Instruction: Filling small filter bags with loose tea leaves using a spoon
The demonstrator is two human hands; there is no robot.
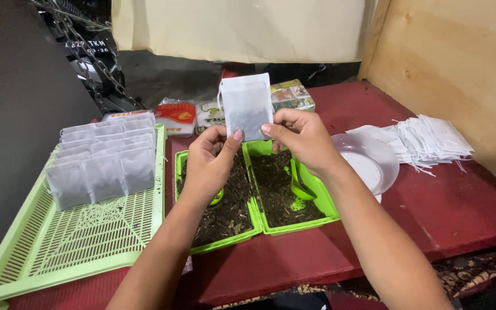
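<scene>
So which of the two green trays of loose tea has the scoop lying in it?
The right-hand green tray, below the right hand: a green scoop lies in it. The left tray shows no scoop.

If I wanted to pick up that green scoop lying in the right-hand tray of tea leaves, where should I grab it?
Probably by the handle of the green scoop, coming from above. Its bowl lies down in the leaves of the right-hand tray, while the handle leans up against the tray's side, clear of the leaves. Both hands are busy with the white tea bag.

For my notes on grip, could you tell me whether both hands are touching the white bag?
Touching: the head view shows the left hand and right hand pinching the bag at its bottom corners.
</scene>
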